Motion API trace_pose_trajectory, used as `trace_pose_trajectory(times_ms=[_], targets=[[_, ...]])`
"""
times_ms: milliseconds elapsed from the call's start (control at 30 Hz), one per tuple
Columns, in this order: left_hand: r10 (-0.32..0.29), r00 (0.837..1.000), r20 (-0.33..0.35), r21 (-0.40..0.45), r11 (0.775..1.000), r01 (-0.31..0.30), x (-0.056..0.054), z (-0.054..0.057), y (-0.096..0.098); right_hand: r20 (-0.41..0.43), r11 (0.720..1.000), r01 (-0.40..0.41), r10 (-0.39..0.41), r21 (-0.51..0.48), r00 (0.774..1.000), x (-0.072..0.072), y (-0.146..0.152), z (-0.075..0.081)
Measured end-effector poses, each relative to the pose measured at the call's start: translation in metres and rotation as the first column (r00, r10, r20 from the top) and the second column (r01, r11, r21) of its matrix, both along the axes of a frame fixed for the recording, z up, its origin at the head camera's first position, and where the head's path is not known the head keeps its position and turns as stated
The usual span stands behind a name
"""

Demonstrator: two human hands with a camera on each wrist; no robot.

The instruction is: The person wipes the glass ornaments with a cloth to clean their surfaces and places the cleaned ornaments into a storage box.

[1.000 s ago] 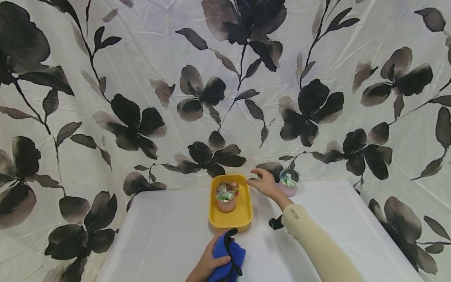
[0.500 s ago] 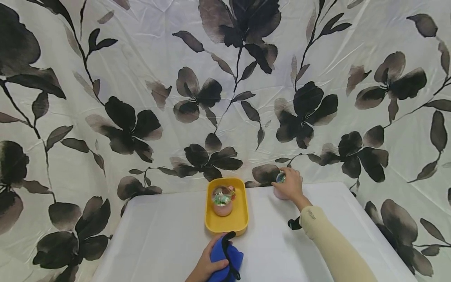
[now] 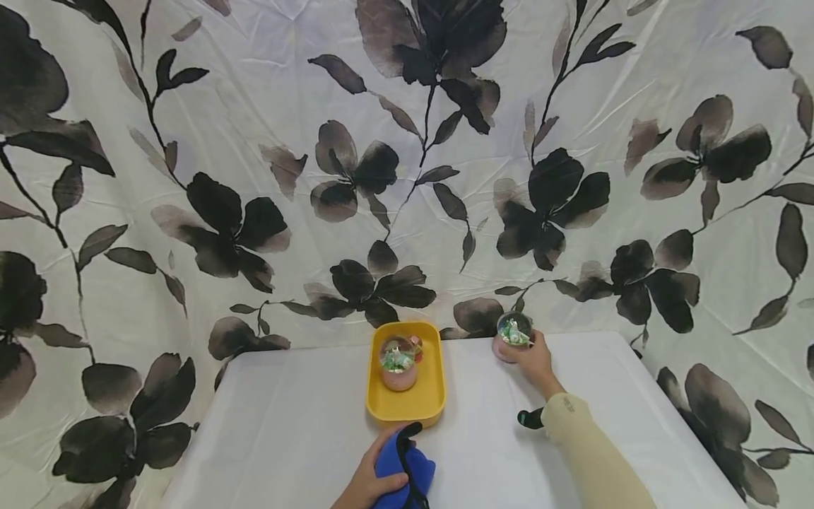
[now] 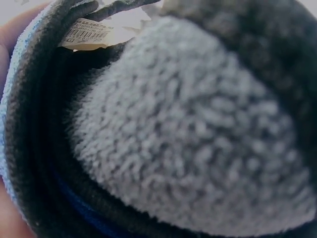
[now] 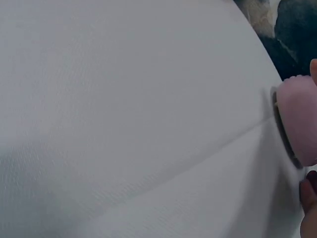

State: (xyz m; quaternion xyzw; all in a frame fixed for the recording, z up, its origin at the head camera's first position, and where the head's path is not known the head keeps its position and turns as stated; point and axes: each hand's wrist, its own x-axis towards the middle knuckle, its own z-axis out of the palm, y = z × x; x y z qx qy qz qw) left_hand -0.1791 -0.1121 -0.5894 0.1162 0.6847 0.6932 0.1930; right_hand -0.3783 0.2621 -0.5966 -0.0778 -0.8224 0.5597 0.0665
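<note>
At the table's back right, my right hand point(image 3: 537, 364) grips the pink base of a snow globe point(image 3: 514, 329) with green figures inside. In the right wrist view that pink base point(image 5: 299, 119) sits at the right edge, fingertips on two sides of it. My left hand point(image 3: 372, 474) holds a folded blue cloth point(image 3: 410, 470) with black edging, low in the head view. The left wrist view is filled by the grey fuzzy inside of the cloth point(image 4: 183, 129), with a barcode label point(image 4: 86, 33) at its top. The right hand's other fingers are mostly hidden behind the globe.
A yellow tray point(image 3: 431, 385) stands mid-table, in front of the left hand. A second snow globe point(image 3: 398, 375) with a pink base is in it, beside a small red-pink piece point(image 3: 416, 346). A floral curtain point(image 3: 356, 233) hangs right behind the white table point(image 3: 286, 424).
My right hand moved right from beside the tray to the right-hand snow globe, reached over it, then slid down to its base. The left hand keeps hold of the cloth.
</note>
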Motion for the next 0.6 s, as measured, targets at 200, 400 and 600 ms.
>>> trace_pose_trajectory(times_ms=[200,400,600], targets=[[0.043,0.995,0.087,0.021,0.999,-0.045,0.005,0.001,0.003,-0.057,0.992,0.034,-0.027,0.125,0.998,0.004,-0.010,-0.024],[0.031,0.991,0.129,0.081,0.996,-0.042,0.011,-0.004,0.006,-0.075,0.928,0.153,-0.136,0.340,0.988,0.009,-0.021,-0.034],[0.055,0.989,0.134,0.115,0.991,-0.070,0.005,0.004,0.007,-0.127,0.922,0.235,-0.205,0.307,0.971,-0.003,-0.023,-0.034]])
